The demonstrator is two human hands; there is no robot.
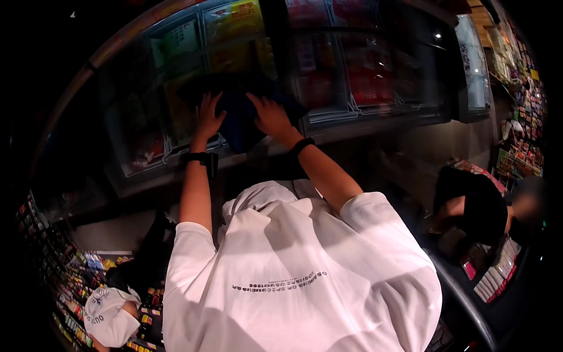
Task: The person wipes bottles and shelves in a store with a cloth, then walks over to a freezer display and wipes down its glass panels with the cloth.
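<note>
A dark blue fabric item [239, 123], perhaps a bag or folded cloth, lies on the glass top of a display freezer [234, 161]. My left hand [209, 119] rests against its left side with fingers spread. On its right side lies my right hand [273, 119], fingers stretched out over the fabric. Both palms face away from view, and the far part of the fabric fades into shadow. Dark bands circle both wrists, and the left one carries a watch-like face.
Under the glass are yellow packages [234, 20], a green package [176, 44] and red packages [369, 70] between wire dividers. A person in dark clothing [478, 205] is at the right, near a metal rail [463, 296]. Another person in a white shirt [111, 317] is lower left, beside stocked shelves.
</note>
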